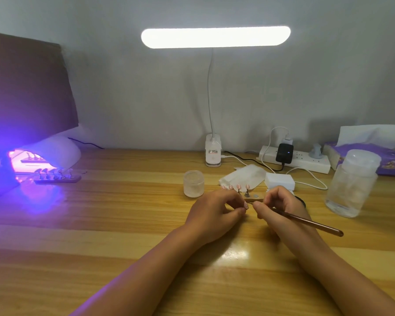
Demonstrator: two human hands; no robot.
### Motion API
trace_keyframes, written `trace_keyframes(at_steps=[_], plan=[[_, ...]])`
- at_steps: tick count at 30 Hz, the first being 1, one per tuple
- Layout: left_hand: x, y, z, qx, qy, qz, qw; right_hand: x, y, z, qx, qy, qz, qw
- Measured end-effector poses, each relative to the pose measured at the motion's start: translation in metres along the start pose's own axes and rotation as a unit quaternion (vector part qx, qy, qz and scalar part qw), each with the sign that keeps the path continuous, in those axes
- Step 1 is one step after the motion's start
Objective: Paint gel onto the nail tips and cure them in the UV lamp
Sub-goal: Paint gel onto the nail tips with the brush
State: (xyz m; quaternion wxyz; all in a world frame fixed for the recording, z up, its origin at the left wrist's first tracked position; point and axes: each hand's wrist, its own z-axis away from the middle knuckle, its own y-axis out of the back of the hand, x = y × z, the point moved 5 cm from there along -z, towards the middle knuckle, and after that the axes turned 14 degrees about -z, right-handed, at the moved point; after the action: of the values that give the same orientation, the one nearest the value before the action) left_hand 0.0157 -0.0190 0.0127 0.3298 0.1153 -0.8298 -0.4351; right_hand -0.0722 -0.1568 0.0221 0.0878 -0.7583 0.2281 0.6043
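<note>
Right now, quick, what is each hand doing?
Left hand: pinches a nail tip.
Right hand: grips the brush.

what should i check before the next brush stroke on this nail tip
1. Nail tip pinched by the left hand: ok.
2. Brush gripped by the right hand, its head at the nail tip: ok.
3. Gel on the brush head: cannot tell, the hands hide it.
4. UV lamp lit: ok.
5. Room in the UV lamp: cannot tell; one strip shows inside, and a stand with tips sits at its mouth.
</note>
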Motion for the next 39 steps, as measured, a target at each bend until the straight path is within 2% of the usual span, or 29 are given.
trace_keyframes(at_steps=[8,19,25,32,39], plan=[[0.0005,-0.0001,0.0002,-0.008,-0.004,-0.014,1.000,-0.0010,-0.0045,0.0008,-0.030,-0.008,0.038,0.999],[0.0019,0.0019,0.0007,-0.003,-0.004,-0.008,1.000,-0.0003,-0.0009,0.0003,0.000,-0.006,0.007,1.000],[0.0018,0.0019,0.0005,-0.004,0.000,-0.014,1.000,-0.0031,-0.0063,0.0023,-0.035,-0.006,0.046,0.998],[0.0026,0.0027,0.0004,-0.002,-0.005,-0.013,1.000,-0.0044,-0.0073,0.0040,-0.030,-0.013,0.058,0.998],[0.0031,0.0027,0.0004,-0.008,0.003,-0.002,1.000,-0.0020,-0.0014,0.0027,0.005,-0.016,-0.019,1.000]])
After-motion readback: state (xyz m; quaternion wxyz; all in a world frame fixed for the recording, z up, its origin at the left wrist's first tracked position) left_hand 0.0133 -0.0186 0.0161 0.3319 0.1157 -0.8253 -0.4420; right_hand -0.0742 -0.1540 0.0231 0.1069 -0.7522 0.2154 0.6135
